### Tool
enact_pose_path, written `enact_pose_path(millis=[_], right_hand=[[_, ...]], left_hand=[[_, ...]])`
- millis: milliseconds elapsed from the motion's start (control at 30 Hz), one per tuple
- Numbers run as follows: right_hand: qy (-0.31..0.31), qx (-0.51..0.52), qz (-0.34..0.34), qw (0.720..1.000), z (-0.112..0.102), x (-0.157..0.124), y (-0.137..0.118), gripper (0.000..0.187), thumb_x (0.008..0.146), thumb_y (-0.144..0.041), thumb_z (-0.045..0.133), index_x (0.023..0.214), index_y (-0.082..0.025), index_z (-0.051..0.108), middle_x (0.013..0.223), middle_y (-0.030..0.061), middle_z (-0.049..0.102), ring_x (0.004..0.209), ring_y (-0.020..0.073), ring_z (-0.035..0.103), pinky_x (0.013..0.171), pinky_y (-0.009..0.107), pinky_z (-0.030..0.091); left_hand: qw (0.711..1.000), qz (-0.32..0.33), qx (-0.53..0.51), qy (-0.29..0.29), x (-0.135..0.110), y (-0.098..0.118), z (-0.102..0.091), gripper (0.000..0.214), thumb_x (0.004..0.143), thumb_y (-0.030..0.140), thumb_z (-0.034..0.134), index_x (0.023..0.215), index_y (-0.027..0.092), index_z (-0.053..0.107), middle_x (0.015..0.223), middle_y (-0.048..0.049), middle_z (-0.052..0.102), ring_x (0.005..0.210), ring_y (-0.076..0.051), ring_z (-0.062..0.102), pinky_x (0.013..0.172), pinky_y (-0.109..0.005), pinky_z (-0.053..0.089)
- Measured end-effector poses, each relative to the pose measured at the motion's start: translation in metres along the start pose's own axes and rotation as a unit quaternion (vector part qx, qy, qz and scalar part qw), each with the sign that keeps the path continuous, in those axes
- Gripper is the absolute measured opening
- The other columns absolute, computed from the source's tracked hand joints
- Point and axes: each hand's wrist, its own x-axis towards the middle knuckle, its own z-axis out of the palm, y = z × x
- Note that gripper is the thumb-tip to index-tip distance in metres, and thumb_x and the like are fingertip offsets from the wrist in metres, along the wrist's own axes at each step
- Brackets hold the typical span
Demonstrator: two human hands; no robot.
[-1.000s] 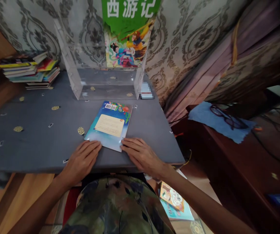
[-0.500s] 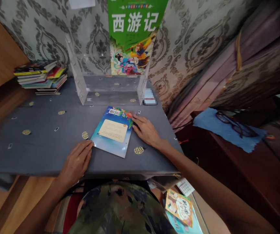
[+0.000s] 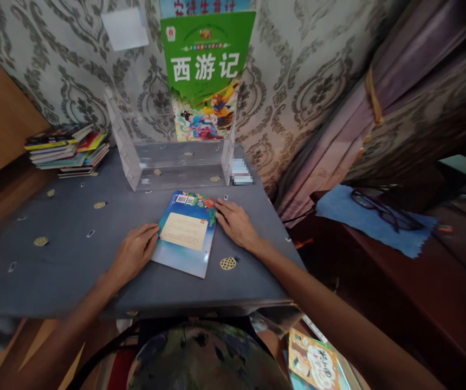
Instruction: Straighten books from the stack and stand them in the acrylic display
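The flat rectangular book with a blue paper cover and a cream text panel [image 3: 186, 241] has a smooth, glossy finish; small bright glints show on its lower part. The clear, colourless display rack [image 3: 182, 177] looks like rigid plastic, smooth and shiny along its edges. The upright green paper-covered book [image 3: 205, 86] appears smooth. The grey printed tablecloth [image 3: 68, 265] is matt and looks like fabric. The draped mauve curtain [image 3: 326, 149] is soft, folded cloth with a faint sheen. The light-blue, jagged-edged cloth [image 3: 336, 206] is matt. The dark reddish-brown cabinet [image 3: 383, 292] resembles smooth finished wood.
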Motion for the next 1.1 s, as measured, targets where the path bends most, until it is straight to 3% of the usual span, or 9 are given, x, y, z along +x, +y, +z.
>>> enact_pose_path(millis=[200,400,600,933,1100], right_hand=[[0.012,0.004,0.003,1.0,0.004,0.0,0.003,0.043,0.102,-0.03,0.039,0.138,-0.017,0.057,0.145,0.0136,0.055,0.132,0.0281,0.053,0.112,0.05,0.04],[0.006,0.008,0.012,1.0,-0.001,0.001,-0.001,0.041,0.102,-0.028,0.041,0.137,-0.017,0.059,0.144,0.014,0.056,0.131,0.0273,0.054,0.111,0.049,0.042],[0.003,0.01,0.009,1.0,-0.006,0.001,-0.005,0.04,0.103,-0.029,0.041,0.136,-0.017,0.059,0.143,0.015,0.057,0.131,0.0266,0.054,0.109,0.048,0.043],[0.006,0.021,0.002,1.0,-0.008,0.0,-0.006,0.039,0.102,-0.026,0.044,0.137,-0.018,0.058,0.144,0.0146,0.056,0.132,0.0243,0.053,0.109,0.045,0.043],[0.001,0.027,0.008,1.0,-0.008,0.0,-0.006,0.039,0.102,-0.026,0.044,0.136,-0.013,0.058,0.144,0.0166,0.055,0.133,0.0259,0.051,0.11,0.047,0.042]], left_hand=[[0.999,-0.025,-0.013,-0.032,0.049,-0.008,0.011,0.039,0.096,0.03,0.037,0.11,0.017,0.071,0.116,-0.0101,0.072,0.104,-0.025,0.067,0.094,-0.039,0.053],[1.0,-0.01,0.022,-0.02,0.095,-0.014,0.031,0.039,0.095,0.026,0.036,0.108,0.016,0.071,0.115,-0.0101,0.071,0.102,-0.024,0.067,0.094,-0.038,0.051],[0.998,0.017,0.061,-0.009,0.124,-0.014,0.048,0.034,0.096,0.024,0.039,0.104,0.016,0.071,0.112,-0.0117,0.07,0.105,-0.026,0.064,0.097,-0.041,0.048],[0.993,0.092,0.044,-0.067,0.148,0.029,0.063,0.03,0.098,0.022,0.042,0.099,0.017,0.071,0.104,-0.0107,0.07,0.097,-0.023,0.064,0.092,-0.037,0.048],[0.988,0.136,-0.004,-0.072,0.15,0.046,0.076,0.028,0.097,0.02,0.044,0.106,0.019,0.071,0.109,-0.0094,0.07,0.103,-0.022,0.064,0.095,-0.037,0.049]])
